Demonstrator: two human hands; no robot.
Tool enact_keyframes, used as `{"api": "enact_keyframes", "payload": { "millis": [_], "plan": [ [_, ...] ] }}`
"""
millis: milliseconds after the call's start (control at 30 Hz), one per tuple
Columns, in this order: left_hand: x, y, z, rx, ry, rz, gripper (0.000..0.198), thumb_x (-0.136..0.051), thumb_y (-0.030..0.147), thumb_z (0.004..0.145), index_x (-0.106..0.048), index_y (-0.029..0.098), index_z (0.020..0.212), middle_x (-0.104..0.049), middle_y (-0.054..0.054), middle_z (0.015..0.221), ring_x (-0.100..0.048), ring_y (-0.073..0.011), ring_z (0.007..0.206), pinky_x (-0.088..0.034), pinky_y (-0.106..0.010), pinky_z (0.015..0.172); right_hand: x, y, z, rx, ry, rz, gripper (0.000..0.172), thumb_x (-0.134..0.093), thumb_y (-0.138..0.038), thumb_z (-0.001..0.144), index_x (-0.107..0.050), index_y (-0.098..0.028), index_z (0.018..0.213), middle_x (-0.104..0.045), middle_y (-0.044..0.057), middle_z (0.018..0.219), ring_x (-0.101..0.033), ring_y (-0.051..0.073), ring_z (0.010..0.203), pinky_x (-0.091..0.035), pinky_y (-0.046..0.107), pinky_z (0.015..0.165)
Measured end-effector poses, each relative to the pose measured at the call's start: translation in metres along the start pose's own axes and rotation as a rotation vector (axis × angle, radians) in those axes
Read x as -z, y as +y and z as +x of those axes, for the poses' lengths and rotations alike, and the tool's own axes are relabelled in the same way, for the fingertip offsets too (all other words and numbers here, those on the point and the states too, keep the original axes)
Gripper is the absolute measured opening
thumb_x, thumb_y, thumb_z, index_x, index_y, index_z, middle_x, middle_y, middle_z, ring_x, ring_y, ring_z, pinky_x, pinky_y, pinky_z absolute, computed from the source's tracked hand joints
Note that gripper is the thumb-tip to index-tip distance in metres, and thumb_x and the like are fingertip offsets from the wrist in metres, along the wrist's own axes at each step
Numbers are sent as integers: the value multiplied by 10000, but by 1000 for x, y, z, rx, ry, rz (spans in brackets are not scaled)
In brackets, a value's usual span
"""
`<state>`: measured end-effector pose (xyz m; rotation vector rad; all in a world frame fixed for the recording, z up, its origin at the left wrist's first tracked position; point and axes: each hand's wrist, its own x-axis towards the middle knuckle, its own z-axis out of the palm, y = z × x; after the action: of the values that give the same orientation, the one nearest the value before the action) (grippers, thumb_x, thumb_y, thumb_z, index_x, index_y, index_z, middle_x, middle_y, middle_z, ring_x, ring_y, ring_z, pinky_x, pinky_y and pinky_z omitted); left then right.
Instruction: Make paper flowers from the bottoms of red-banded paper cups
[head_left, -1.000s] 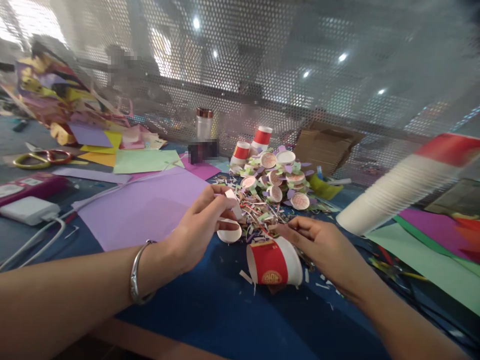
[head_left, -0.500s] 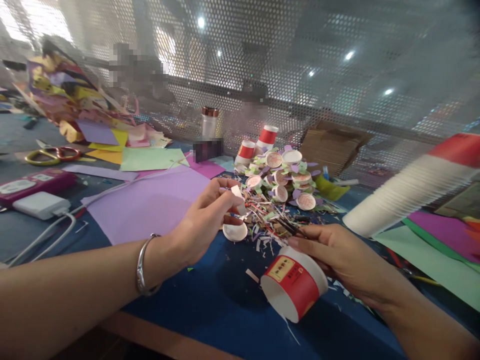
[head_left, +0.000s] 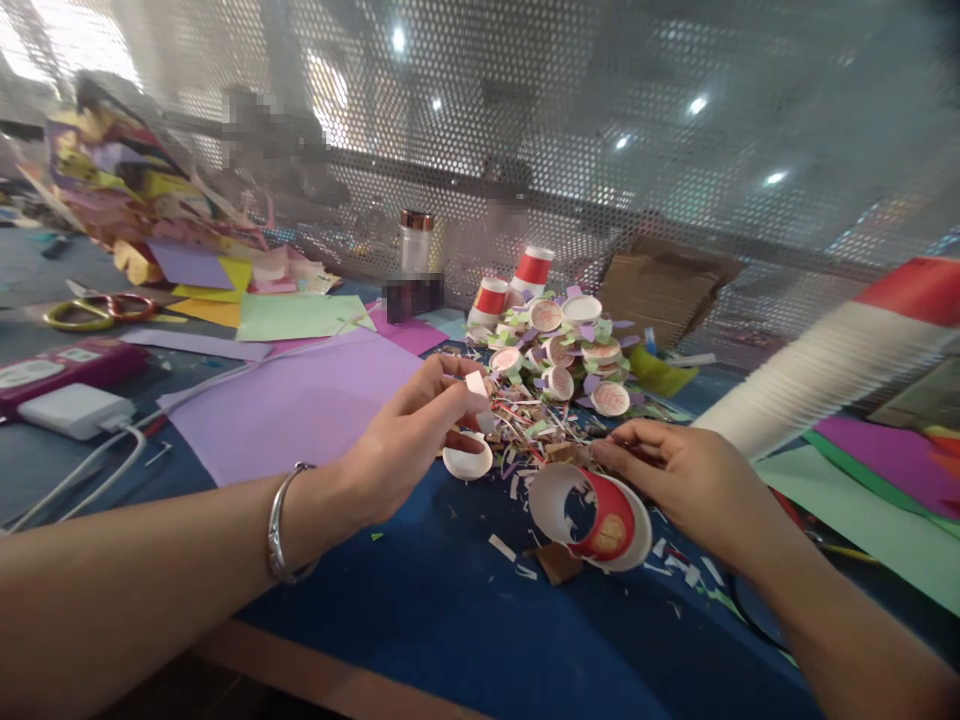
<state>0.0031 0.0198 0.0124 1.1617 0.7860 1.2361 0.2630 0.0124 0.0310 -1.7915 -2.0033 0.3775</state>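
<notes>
My left hand (head_left: 416,435), with a silver bangle at the wrist, pinches a small strip of white paper (head_left: 478,395). Under its fingers lies a white paper disc (head_left: 468,460). My right hand (head_left: 671,470) reaches to the edge of a heap of paper scraps (head_left: 529,425), thumb and fingers drawn together by a small dark thing. What they hold, if anything, I cannot make out. Below that hand a red and white paper cup (head_left: 611,525) lies tipped on its side, its bottom cut out. A brown scrap is beside it.
Behind the scraps is a mound of paper discs (head_left: 559,350) with two upright cups (head_left: 534,268). A long stack of cups (head_left: 810,375) leans at right. Purple paper (head_left: 300,400), scissors (head_left: 101,308) and a white charger (head_left: 79,410) are at left.
The paper cup has turned, so its open inside now shows, and sits slightly higher. My right hand has moved up and away from it. My left hand keeps the white strip.
</notes>
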Motion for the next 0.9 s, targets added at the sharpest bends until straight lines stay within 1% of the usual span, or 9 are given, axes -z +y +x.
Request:
{"api": "enact_keyframes", "payload": {
  "millis": [67,133,200,333,467,533,600,767,900],
  "plan": [
    [0,1,0,4,18,1,172,-624,252,832,-566,204,987,-562,-7,876,-547,-149,817,-545,-280,701,1,-2,-3,32,61,4,457,-581,-630,889,-641,-210,716,-557,-10,548,-440,145,485,-287,275,477],
    [0,2,1,9,35,-5,209,-624,250,824,-565,206,1020,-565,-6,865,-552,-151,813,-545,-283,700,1,-5,-8,66,84,60,438,-598,-623,893,-654,-216,744,-547,-17,573,-427,137,501,-295,271,479],
    [1,2,1,3,48,-11,210,-622,251,821,-562,206,1017,-570,-7,856,-557,-148,800,-542,-284,700,0,-9,-13,86,43,139,431,-603,-632,899,-671,-220,794,-573,-15,626,-442,136,532,-315,265,487],
    [1,3,1,-2,82,-23,223,-622,277,835,-552,206,1035,-591,-19,869,-585,-157,804,-541,-291,690,-4,-18,-19,131,-105,217,409,-610,-613,914,-673,-218,828,-582,-15,673,-462,138,577,-348,260,508],
    [1,5,1,10,95,-42,229,-631,287,843,-545,212,1042,-579,-20,882,-589,-169,829,-557,-297,680,-5,-21,-18,152,-158,282,339,-613,-555,937,-675,-223,907,-693,15,804,-579,164,682,-431,265,575],
    [0,6,0,16,78,-46,198,-625,283,842,-543,214,1008,-571,-18,876,-578,-167,822,-563,-294,662,-5,-20,-16,153,-177,314,333,-598,-544,949,-677,-221,942,-730,34,858,-618,176,719,-456,268,592],
    [-1,6,-1,43,38,-39,169,-609,283,844,-537,213,980,-570,-20,851,-576,-174,817,-562,-285,637,-5,-18,-15,153,-192,326,333,-594,-535,952,-676,-212,948,-735,44,862,-630,179,731,-467,271,602],
    [-4,5,-6,143,-70,8,226,-607,310,859,-541,230,1060,-566,-28,866,-580,-204,819,-586,-315,581,-8,-15,-13,121,-255,331,349,-565,-525,975,-686,-198,995,-684,20,743,-577,153,618,-438,265,546],
    [-7,1,-11,149,-152,14,246,-625,314,876,-549,243,1099,-582,-34,947,-593,-197,848,-594,-322,636,-11,-19,-15,132,-292,418,359,-588,-524,972,-706,-194,1048,-750,64,909,-671,190,758,-507,283,637]
  ]
}}
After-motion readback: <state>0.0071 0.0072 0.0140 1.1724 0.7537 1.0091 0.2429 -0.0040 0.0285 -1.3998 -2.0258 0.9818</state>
